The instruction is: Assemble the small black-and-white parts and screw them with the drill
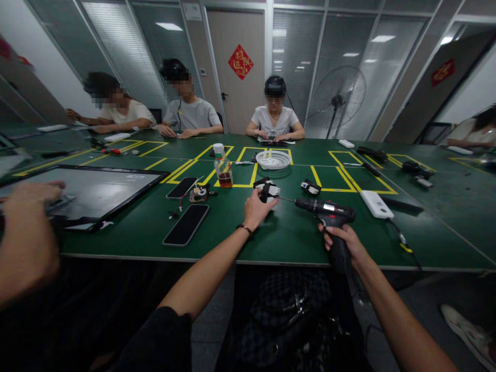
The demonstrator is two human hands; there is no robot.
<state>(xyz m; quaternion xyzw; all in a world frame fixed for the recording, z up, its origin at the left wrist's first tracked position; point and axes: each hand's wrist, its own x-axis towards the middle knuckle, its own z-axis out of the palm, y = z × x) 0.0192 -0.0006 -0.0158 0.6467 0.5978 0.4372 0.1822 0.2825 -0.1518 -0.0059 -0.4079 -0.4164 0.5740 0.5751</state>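
My left hand (256, 207) is closed around a small black-and-white device (267, 190), holding it just above the green table (240, 232). My right hand (343, 238) grips the handle of a black electric screwdriver (324, 208). Its thin bit points left and meets the device at its right side. A similar small black part (310, 187) lies just behind the screwdriver's nose.
Two phones (186, 223) (182, 187) and small parts lie to the left, beside a bottle (223, 166). A white basket (273, 159) sits behind. A white power bank (375, 203) lies to the right. A co-worker's hand (33, 194) rests on a flat panel (93, 191). Several people sit opposite.
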